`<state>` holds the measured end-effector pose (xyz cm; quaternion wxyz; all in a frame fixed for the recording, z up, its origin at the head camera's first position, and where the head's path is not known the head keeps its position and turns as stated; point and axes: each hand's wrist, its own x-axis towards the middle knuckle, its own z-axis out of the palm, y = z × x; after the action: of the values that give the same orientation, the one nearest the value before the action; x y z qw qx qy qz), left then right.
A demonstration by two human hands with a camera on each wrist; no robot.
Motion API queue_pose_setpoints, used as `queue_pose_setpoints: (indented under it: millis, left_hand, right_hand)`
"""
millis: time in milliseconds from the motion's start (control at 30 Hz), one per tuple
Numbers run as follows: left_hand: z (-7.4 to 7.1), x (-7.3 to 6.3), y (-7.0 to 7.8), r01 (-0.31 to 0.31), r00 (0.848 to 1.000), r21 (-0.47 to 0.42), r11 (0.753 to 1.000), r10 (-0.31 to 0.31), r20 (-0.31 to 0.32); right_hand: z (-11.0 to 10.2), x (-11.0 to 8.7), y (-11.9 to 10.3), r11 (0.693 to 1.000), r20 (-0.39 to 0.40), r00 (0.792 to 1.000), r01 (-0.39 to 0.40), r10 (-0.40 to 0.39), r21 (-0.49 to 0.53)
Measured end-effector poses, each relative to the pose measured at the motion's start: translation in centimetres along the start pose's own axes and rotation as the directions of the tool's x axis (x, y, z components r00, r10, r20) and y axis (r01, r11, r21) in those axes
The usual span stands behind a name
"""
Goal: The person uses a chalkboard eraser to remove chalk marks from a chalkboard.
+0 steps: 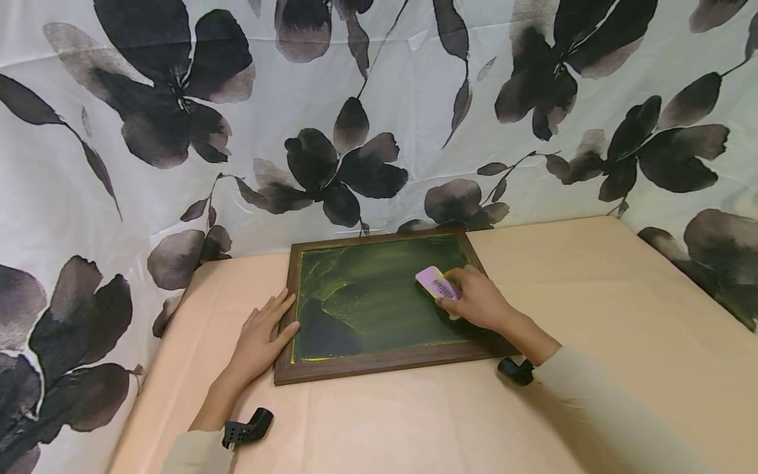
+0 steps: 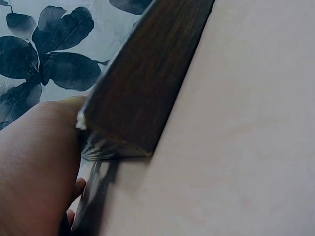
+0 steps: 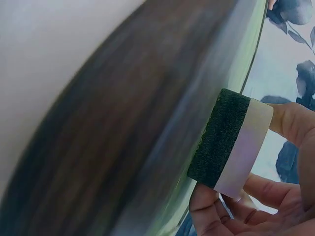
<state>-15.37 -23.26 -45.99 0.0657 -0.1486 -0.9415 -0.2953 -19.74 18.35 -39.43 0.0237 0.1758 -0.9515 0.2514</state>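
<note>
A chalkboard point(image 1: 385, 296) in a dark brown wooden frame point(image 1: 403, 359) lies on the table, with yellowish-green smears over most of its surface and a darker patch at lower left. My right hand point(image 1: 476, 299) grips a chalkboard eraser point(image 1: 437, 282) by its sides, against the right half of the board. In the right wrist view the eraser point(image 3: 244, 150) shows a dark felt layer facing the board and a pale purple back, between thumb and fingers. My left hand point(image 1: 260, 339) rests along the frame's left side, fingers extended and thumb on the wood.
A peach cloth point(image 1: 592, 296) covers the table. Behind it and at both sides hangs a white curtain point(image 1: 426, 118) with dark flowers, close to the board's far edge. Both wrists wear black devices point(image 1: 249, 428) below pale sleeves.
</note>
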Motion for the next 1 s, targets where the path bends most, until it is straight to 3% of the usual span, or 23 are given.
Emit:
queue_pose_setpoints:
  millis: [467,1000]
  left_hand:
    - [-0.2,-0.2,-0.3,-0.007,1.000,0.002,1.000,0.007,-0.002]
    - [-0.3,-0.5,-0.3,-0.025,1.000,0.008,1.000,0.025,-0.003]
  right_hand:
    - [3.4,2.5,-5.9,0.996,0.056,0.996,0.067,-0.064,-0.058]
    - [6.7,4.5,-11.4,0.997,0.153,0.985,0.079,-0.076,-0.013]
